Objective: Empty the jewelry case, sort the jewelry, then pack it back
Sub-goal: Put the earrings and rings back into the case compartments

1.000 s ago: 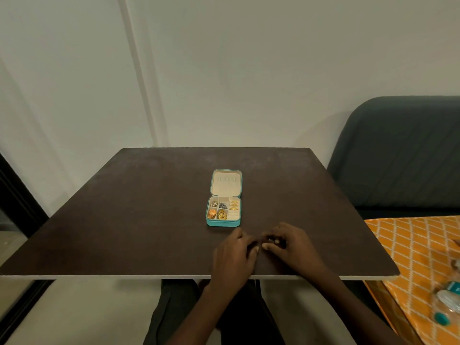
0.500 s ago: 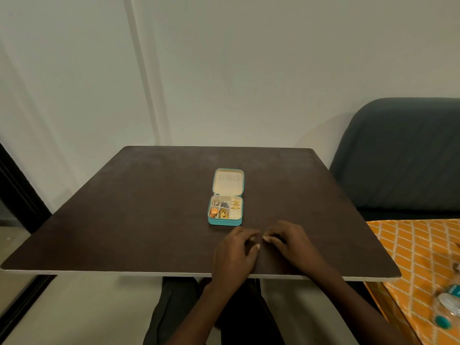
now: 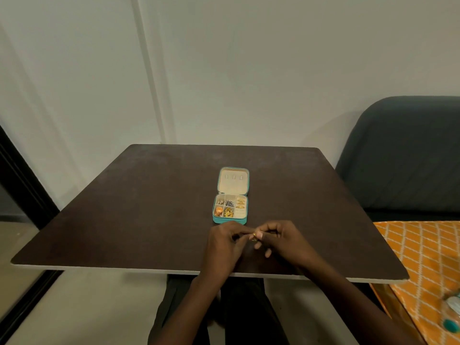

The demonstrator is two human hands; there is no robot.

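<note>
A small teal jewelry case (image 3: 218,221) lies open on the dark brown table (image 3: 139,220), lid flat toward the wall. Its cream compartments hold gold, silver and orange pieces. Just in front of the case, my left hand (image 3: 225,245) and my right hand (image 3: 281,241) meet above the table. Between their fingertips sits a tiny gold jewelry piece (image 3: 254,236), pinched by my right thumb and finger, with my left fingertips touching it from the other side. My left hand's fingers are curled; how firmly it holds the piece is hard to see.
A dark grey sofa (image 3: 408,155) stands to the right of the table. An orange patterned cloth (image 3: 423,257) covers a lower surface at the right, with a plastic bottle (image 3: 451,312) at its edge. A white wall is behind the table.
Both hands have lifted slightly from the table and moved nearer the case. The small gold piece now shows between the fingertips.
</note>
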